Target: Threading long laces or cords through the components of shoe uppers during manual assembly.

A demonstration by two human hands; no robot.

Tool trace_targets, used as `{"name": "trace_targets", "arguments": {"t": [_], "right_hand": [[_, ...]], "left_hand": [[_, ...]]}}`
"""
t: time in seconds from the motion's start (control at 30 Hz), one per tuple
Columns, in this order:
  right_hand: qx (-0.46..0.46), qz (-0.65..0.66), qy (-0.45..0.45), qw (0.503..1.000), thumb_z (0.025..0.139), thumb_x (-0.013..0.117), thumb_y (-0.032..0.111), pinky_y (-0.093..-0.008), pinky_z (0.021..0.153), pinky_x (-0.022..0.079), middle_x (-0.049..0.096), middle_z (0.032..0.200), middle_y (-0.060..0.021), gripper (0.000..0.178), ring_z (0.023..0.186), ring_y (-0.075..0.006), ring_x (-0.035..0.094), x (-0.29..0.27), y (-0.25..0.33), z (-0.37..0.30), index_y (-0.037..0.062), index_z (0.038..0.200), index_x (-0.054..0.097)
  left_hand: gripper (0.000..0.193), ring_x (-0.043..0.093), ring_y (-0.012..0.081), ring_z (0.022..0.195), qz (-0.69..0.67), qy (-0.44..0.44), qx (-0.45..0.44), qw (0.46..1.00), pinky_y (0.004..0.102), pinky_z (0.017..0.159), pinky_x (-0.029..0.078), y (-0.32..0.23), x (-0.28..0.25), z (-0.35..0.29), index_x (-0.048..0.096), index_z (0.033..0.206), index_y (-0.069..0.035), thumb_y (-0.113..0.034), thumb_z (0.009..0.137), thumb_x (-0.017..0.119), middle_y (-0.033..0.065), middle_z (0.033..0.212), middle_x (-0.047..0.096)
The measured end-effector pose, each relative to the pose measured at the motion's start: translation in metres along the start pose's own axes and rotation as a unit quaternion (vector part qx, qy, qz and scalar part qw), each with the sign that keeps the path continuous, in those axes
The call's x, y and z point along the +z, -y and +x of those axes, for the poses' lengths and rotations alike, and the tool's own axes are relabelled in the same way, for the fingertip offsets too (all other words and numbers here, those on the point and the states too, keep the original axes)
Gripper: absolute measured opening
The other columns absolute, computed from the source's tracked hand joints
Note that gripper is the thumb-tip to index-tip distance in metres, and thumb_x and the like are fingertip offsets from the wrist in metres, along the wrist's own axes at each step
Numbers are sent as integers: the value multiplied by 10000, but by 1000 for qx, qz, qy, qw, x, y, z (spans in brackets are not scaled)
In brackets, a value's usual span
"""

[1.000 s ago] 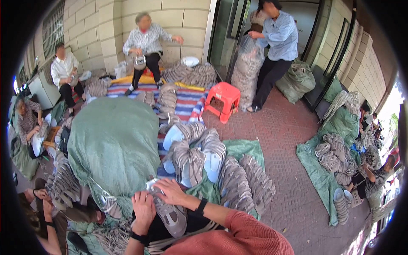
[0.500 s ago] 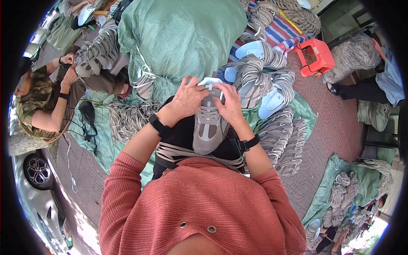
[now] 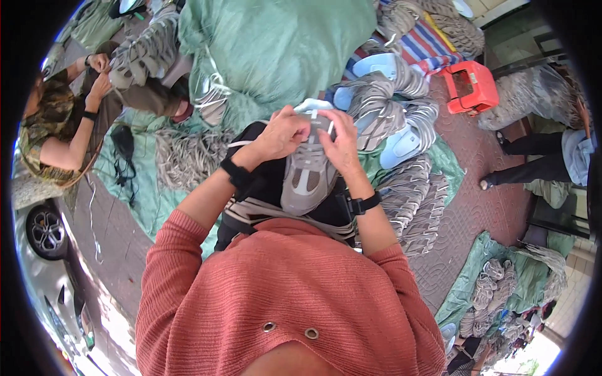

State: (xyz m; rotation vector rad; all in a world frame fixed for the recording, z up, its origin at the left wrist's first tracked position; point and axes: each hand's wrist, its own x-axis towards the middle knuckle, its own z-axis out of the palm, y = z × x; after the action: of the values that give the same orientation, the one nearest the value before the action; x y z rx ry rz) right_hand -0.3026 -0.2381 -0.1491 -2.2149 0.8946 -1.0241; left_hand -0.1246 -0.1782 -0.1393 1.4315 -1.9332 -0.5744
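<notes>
I've got left hand and right hand both grasping the grey two-tone sneaker by its ankle end, on a black-trousered lap. Beyond: wrinkled green woven tarp, reddish patterned paving, red plastic stool.

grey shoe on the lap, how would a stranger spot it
Find the huge green sack. Below it lies the grey shoe, toe toward the red sweater. Unlike the stacked shoes at right, it is single, touched by the left hand and right hand.

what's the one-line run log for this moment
gray shoe: toe toward person; left hand: curled, at shoe; right hand: at shoe; red stool: ahead right
</notes>
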Motion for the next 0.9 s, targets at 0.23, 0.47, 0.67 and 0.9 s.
{"name": "trace_targets", "arguments": {"t": [0.23, 0.47, 0.67, 0.9], "right_hand": [[-9, 1, 0, 1000, 682, 631, 107, -428, 897, 385, 554, 1092, -120, 417, 1054, -320, 497, 24, 0, -7, 100, 1092, 555], [17, 5, 7, 1000, 731, 608, 121, -406, 920, 331, 511, 1183, -99, 430, 1114, -289, 448, 12, 8, -22, 122, 1153, 526], [44, 22, 42, 998, 739, 604, 110, -401, 937, 315, 505, 1190, -90, 439, 1132, -280, 435, 8, 9, -16, 124, 1169, 517], [37, 21, 34, 998, 723, 603, 114, -413, 911, 325, 511, 1177, -78, 454, 1138, -282, 428, 18, 11, -17, 139, 1167, 514]], "left_hand": [[99, 485, 328, 831, 49, -13, 36, 998, 405, 766, 405, 0, -9, -13, 508, 730, -33, 34, 683, 562, 124, 814, 521], [165, 482, 344, 840, 58, 17, 36, 997, 425, 741, 410, -4, -5, -13, 499, 720, -29, 64, 613, 583, 131, 829, 487], [163, 483, 324, 812, 44, -10, 27, 999, 396, 710, 400, -3, -2, -10, 513, 703, -32, 68, 600, 588, 112, 810, 499], [138, 489, 314, 792, 53, -19, 4, 998, 392, 708, 402, -2, -3, -16, 515, 680, -30, 65, 609, 585, 112, 779, 508]]}}
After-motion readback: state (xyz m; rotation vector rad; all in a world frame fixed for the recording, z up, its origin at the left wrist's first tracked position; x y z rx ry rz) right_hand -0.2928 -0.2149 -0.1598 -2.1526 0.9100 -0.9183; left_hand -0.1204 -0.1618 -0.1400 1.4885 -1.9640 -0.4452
